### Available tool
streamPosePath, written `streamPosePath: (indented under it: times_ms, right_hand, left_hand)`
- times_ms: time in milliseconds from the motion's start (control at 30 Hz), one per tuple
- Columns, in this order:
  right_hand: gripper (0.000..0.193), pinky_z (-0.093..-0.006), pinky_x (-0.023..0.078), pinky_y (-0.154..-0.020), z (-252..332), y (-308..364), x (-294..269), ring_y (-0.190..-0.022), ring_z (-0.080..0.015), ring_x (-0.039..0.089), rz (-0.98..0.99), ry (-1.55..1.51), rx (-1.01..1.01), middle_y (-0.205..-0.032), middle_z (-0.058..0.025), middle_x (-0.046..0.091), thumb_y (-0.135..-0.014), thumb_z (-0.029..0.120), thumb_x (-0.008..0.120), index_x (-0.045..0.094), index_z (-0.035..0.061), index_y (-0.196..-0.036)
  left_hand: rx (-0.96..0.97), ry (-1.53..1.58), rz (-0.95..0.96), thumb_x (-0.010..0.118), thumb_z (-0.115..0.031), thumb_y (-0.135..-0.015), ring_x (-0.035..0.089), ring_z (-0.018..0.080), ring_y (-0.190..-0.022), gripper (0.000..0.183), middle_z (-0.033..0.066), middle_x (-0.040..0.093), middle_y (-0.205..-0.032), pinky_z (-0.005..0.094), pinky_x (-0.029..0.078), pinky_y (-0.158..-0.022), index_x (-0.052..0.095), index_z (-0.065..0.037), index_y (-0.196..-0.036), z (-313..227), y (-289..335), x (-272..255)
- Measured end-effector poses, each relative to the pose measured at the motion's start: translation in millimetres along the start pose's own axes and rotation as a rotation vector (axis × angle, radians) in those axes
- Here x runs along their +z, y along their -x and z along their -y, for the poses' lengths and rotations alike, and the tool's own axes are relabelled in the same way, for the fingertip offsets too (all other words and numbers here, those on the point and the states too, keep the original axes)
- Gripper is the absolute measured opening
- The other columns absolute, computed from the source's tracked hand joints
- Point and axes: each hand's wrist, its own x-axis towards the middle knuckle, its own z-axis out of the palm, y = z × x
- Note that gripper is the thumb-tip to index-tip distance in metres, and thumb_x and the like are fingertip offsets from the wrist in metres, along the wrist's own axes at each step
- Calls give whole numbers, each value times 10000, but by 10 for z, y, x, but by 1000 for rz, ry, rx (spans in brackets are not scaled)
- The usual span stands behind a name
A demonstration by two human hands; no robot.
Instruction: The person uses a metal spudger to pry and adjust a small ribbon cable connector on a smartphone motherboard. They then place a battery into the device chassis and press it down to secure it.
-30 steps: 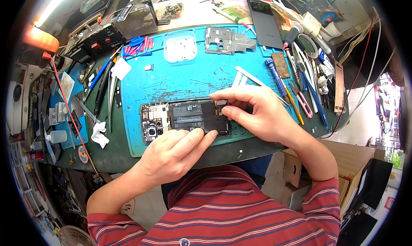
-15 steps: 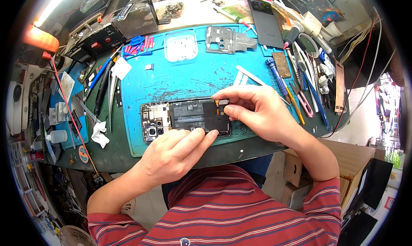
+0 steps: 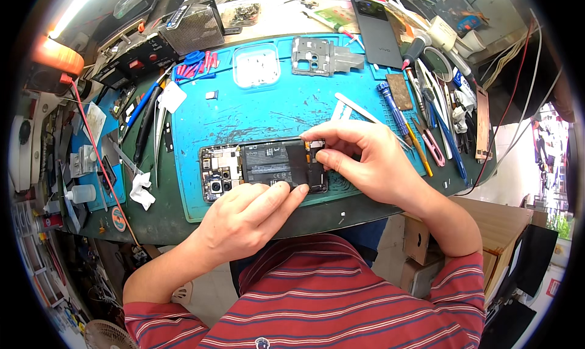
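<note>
- Blue repair mat (image 3: 256, 120) beneath opened smartphone (image 3: 259, 167).
- Left hand (image 3: 241, 218): half-curled, fingertips at near edge; grip indiscernible.
- Right hand (image 3: 359, 157): near-pinch at right end; held part indiscernible.
- Possible skid or dented battery (image 3: 266, 156) from uneven fingertip pressure.

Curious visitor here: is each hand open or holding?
Left hand: loosely curled, touching the opened black rectangular phone; grip unclear.
Right hand: half-open at the phone's right end; grip unclear.
</note>
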Motion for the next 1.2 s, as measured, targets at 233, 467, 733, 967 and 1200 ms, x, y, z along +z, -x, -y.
streamPosePath:
  times_ms: [233,467,733,967,1200]
  right_hand:
    - [285,-326,599,-763,-1,26,-23,-854,-188,744,-15,153,-76,-981,-121,763,-956,8,743,734,10,-1241]
    - [289,-345,595,-750,-13,39,-24,-810,-217,739,-53,265,-208,-999,-118,708,-932,11,761,738,7,-1220]
    - [327,-345,588,-756,-20,45,-8,-804,-198,707,-40,278,-178,-1082,-104,642,-926,45,786,725,3,-1245]
    - [449,-353,591,-765,-37,81,1,-822,-194,696,-18,317,-192,-1125,-114,618,-885,66,836,683,0,-1302]
    - [480,-368,591,-774,-38,85,6,-837,-211,699,-15,284,-173,-1086,-123,632,-867,55,848,650,-6,-1299]
  left_hand:
    - [-33,21,8,720,-18,-706,597,191,-784,611,66,604,-1108,340,523,-702,767,-31,-1315,-27,0,-6]
    - [-33,22,4,713,-24,-710,595,191,-782,629,64,604,-1105,340,524,-708,756,-33,-1337,-35,-10,1]
    - [-30,15,56,725,-64,-737,590,192,-803,630,59,593,-1114,340,515,-714,745,-52,-1366,-28,-12,-9]
    - [10,-20,52,655,-165,-839,576,156,-812,590,43,604,-1180,313,504,-693,701,-33,-1412,1,-8,7]
    - [-36,50,-19,723,-61,-791,611,179,-782,528,62,629,-1102,325,525,-667,738,-10,-1316,7,-15,12]
